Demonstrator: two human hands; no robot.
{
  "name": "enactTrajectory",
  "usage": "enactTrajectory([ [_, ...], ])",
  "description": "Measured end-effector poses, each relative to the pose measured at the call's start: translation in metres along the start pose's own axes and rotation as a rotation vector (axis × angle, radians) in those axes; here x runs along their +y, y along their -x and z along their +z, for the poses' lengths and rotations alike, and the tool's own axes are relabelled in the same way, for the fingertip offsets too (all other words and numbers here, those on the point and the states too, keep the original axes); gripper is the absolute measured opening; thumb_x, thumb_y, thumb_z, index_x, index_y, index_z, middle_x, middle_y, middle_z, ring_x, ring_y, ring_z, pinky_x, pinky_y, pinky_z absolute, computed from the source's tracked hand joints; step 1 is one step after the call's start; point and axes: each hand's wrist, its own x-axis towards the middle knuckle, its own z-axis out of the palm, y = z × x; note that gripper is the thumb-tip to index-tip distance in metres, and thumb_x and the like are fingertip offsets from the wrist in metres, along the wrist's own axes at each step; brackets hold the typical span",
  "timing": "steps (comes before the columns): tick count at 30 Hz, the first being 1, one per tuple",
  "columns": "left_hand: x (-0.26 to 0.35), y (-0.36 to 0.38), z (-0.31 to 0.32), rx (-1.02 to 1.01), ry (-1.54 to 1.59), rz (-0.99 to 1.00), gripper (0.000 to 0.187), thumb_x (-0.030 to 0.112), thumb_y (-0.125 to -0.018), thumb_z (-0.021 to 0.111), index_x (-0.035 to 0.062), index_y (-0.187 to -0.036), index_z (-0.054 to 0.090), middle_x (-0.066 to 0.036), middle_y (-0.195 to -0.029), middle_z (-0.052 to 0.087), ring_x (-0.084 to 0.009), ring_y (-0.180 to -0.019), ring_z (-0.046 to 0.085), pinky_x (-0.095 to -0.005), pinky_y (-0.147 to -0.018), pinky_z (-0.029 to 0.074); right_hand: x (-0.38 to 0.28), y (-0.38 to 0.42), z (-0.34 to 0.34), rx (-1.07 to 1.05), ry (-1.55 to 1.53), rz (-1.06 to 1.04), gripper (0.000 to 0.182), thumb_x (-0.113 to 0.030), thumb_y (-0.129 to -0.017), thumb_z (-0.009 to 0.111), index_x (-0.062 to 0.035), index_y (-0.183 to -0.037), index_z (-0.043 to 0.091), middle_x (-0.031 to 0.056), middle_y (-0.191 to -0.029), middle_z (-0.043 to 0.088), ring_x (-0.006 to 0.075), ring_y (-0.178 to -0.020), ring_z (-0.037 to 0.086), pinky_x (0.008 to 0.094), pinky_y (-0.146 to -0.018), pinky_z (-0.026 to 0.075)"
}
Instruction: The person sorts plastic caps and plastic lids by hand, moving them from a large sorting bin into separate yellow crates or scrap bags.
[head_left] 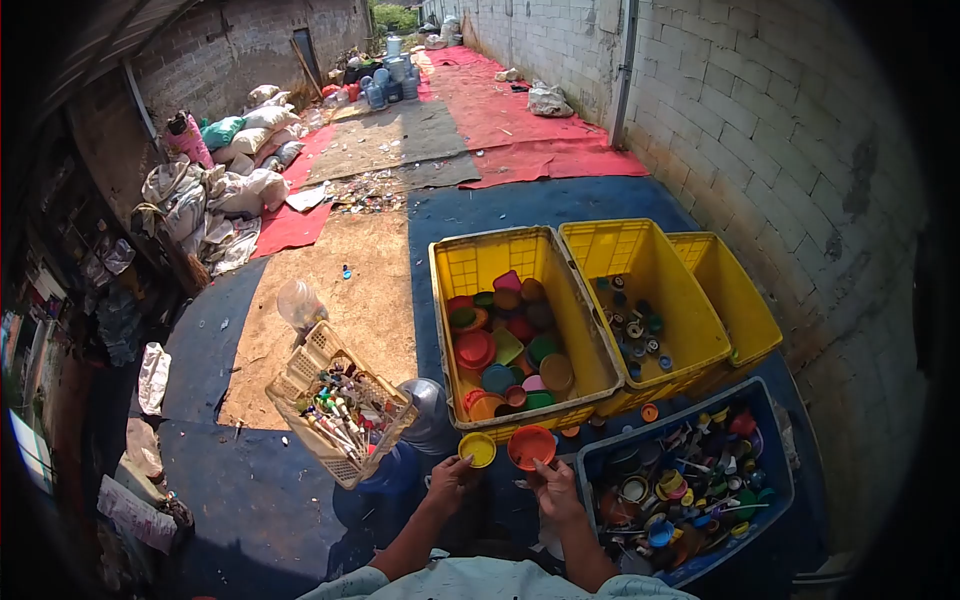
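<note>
My left hand point(449, 481) pinches a small yellow lid point(478, 449) by its edge. In my right hand point(556, 489) is a larger orange-red lid point(531, 446), gripped at its lower rim. Both lids are side by side, a short gap apart, in front of the nearest yellow crate point(440, 300). That crate holds many round and square plastic lids in red, green, pink and brown. Beside my right hand stands a blue crate point(785, 490), full of mixed caps and small plastic pieces.
A second yellow crate point(680, 290) with several dark and white caps and a third yellow crate point(745, 300) stand along the block wall. A cream basket point(290, 385) of pump tops is at left. White sacks point(265, 120) and blue water jugs point(375, 95) lie farther back.
</note>
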Motion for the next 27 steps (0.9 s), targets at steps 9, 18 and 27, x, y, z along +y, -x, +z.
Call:
enactTrajectory([
  [9,0.046,-0.142,0.007,-0.244,-0.075,-0.197,0.025,0.020,-0.087,0.069,0.0058,-0.104,0.057,-0.003,-0.087,0.062,-0.0122,-0.076,0.061,-0.0262,-0.069,0.049,-0.023,-0.112,0.051,0.114,-0.048,-0.028,0.035,-0.004,-0.085,0.068,-0.0042,-0.117,0.053,0.0062,-0.106,0.063,0.0159,-0.088,0.063,0.0291,-0.076,0.052],
  [18,0.172,-0.226,0.084,0.009,-0.311,-0.121,0.051,0.040,-0.086,0.068,0.0032,-0.119,0.055,-0.006,-0.111,0.059,-0.0174,-0.100,0.055,-0.0349,-0.083,0.046,-0.061,-0.243,0.090,0.166,0.192,-0.127,0.039,-0.015,-0.087,0.070,0.0001,-0.118,0.051,0.0046,-0.102,0.060,0.0100,-0.080,0.056,0.0258,-0.069,0.047],
  [27,0.125,-0.239,0.057,-0.163,-0.195,-0.296,0.037,0.034,-0.091,0.060,0.0102,-0.119,0.055,-0.005,-0.119,0.058,-0.0179,-0.100,0.054,-0.0346,-0.086,0.044,-0.005,-0.173,0.062,0.225,0.308,-0.003,0.051,-0.011,-0.085,0.069,0.0054,-0.127,0.044,0.0115,-0.114,0.060,0.0131,-0.090,0.061,0.0234,-0.072,0.049],
])
